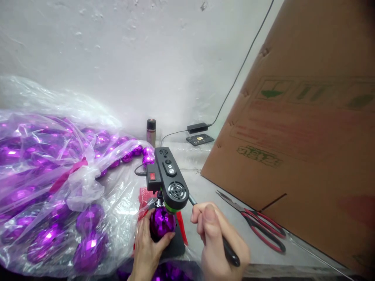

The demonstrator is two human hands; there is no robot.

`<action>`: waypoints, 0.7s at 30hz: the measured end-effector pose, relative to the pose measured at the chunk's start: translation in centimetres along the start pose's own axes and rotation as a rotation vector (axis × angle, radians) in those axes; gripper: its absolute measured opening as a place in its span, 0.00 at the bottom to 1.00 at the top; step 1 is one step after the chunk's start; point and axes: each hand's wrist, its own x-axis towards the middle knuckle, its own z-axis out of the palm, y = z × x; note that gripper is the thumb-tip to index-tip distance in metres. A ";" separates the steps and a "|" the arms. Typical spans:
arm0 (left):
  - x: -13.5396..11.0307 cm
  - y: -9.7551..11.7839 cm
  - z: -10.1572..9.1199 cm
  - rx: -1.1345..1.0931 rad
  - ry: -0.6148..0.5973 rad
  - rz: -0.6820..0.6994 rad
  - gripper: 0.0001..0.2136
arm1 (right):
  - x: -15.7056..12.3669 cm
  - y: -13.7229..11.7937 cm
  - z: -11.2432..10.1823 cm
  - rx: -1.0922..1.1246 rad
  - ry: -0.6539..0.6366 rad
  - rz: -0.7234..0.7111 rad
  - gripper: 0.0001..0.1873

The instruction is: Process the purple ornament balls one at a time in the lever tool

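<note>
My left hand (148, 242) is wrapped around a shiny purple ball (163, 223), thumb in front and fingers at its left side. The ball sits beneath the head of a small black bench machine (172, 177), above its dark base. My right hand (218, 242) is closed around a rod with a black handle (231, 251); its thin metal shaft reaches up to the machine's right side. Whether the shaft is fixed to the machine is hidden. A red switch (152, 176) shows on the machine's left, and red material (181, 228) lies around the base.
Left, clear plastic bags (84, 187) hold several purple balls. A dark-capped bottle (151, 132), a power adapter (197, 127) and a phone-like black slab (200, 139) stand by the wall. Red-handled shears (260, 226) lie right, beside a large cardboard box (293, 128).
</note>
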 end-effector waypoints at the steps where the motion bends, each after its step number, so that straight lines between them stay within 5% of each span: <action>1: 0.1 0.2 0.1 0.013 -0.002 0.027 0.34 | 0.1 0.0 0.0 -0.012 -0.009 -0.005 0.33; 10: 0.4 -0.9 2.2 -0.045 -0.066 0.160 0.34 | 0.1 -0.1 -0.2 -0.051 -0.029 -0.061 0.32; 16: -0.5 -0.7 3.7 -0.042 0.097 0.172 0.32 | -1.0 0.5 -0.2 -0.048 0.013 -0.055 0.28; 21: -0.3 -1.0 3.2 -0.031 0.011 0.157 0.32 | -2.4 1.7 -0.5 0.005 0.049 -0.035 0.28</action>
